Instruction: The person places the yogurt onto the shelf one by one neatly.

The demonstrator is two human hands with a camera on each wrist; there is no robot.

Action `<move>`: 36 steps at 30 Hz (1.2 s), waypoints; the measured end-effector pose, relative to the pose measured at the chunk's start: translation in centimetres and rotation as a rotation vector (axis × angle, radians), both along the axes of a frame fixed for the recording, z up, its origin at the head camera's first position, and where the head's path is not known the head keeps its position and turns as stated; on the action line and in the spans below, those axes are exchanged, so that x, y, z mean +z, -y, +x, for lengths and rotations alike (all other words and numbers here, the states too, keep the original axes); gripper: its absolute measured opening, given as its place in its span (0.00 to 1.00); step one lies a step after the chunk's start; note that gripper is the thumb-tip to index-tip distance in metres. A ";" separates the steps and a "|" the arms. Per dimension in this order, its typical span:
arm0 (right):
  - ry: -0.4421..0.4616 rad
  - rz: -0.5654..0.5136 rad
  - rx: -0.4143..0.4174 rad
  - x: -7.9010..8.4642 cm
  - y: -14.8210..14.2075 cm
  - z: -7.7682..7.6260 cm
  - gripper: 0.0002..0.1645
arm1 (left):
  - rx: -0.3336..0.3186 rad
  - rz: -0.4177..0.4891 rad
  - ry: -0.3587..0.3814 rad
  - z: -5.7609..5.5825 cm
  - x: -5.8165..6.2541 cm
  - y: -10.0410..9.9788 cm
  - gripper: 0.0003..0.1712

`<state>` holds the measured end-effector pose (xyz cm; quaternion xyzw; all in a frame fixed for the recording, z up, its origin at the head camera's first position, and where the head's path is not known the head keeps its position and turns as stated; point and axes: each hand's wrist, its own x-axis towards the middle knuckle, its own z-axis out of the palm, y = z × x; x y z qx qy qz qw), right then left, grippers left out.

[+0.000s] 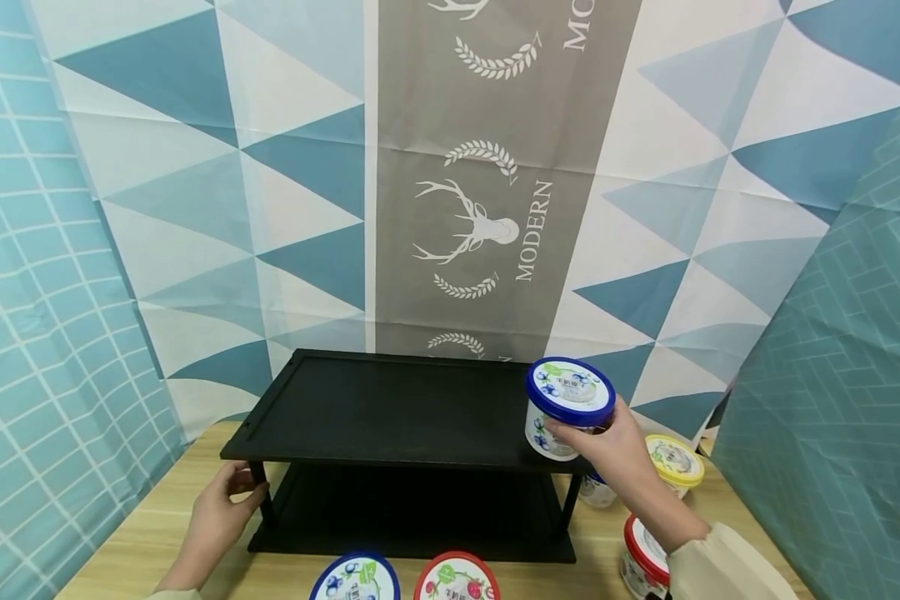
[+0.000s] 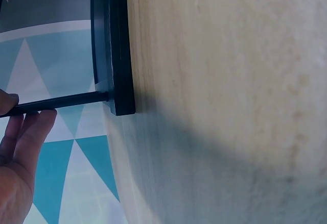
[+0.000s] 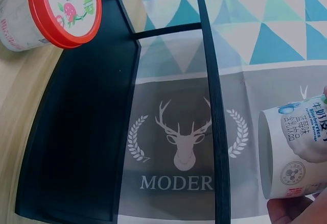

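Note:
A black two-tier rack (image 1: 390, 408) stands on the wooden table. My left hand (image 1: 221, 512) pinches its front left post; in the left wrist view the thumb lies on one side of the post (image 2: 61, 101) and the fingertips on the other. My right hand (image 1: 607, 450) grips a white yogurt-style tub (image 1: 543, 433) with a blue lid and blueberry pictures, at the right end of the upper shelf. The right wrist view shows this tub (image 3: 294, 152) on its side, apart from the shelf edge (image 3: 212, 81), with the fingers (image 3: 288, 211) partly cut off by the frame.
A blue-lidded tub (image 1: 354, 579) and a red-lidded strawberry tub (image 1: 457, 579) stand before the rack. To its right are a yellow-lidded tub (image 1: 675, 462), another red-lidded tub (image 1: 645, 558) and a partly hidden tub (image 1: 596, 492). Patterned cloth (image 1: 307, 167) hangs behind.

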<state>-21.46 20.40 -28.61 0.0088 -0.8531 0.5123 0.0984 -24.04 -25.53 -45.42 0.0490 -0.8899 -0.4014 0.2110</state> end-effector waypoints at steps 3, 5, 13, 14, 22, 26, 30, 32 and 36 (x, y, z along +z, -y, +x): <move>0.011 0.001 -0.004 0.0 0.4 -0.2 0.59 | -0.004 0.000 0.002 0.1 0.1 -0.1 0.21; 0.015 0.011 -0.010 -0.1 0.6 -0.3 0.59 | -0.001 -0.006 -0.003 0.0 0.1 -0.1 0.21; 0.001 -0.009 0.012 -0.2 1.7 -0.6 0.57 | 0.000 -0.011 -0.012 -0.1 0.1 0.0 0.21; -0.005 -0.019 0.018 -0.2 1.8 -0.7 0.56 | -0.002 -0.007 -0.013 -0.1 0.0 0.0 0.21; -0.025 -0.001 0.039 -0.4 2.9 -1.1 0.57 | 0.012 -0.019 -0.013 -0.1 0.0 0.1 0.21; -0.038 -0.005 0.051 -0.6 3.4 -1.2 0.56 | 0.009 -0.019 -0.017 -0.1 0.0 0.1 0.21; -0.048 -0.009 0.067 -0.6 3.8 -1.3 0.56 | 0.005 -0.011 -0.011 -0.1 0.0 0.1 0.22; -0.047 -0.004 0.067 -0.6 4.0 -1.4 0.56 | 0.000 -0.005 -0.004 -0.1 -0.1 0.1 0.22; -0.050 -0.012 0.070 -0.6 4.4 -1.6 0.55 | -0.003 0.000 0.005 -0.1 -0.1 0.2 0.22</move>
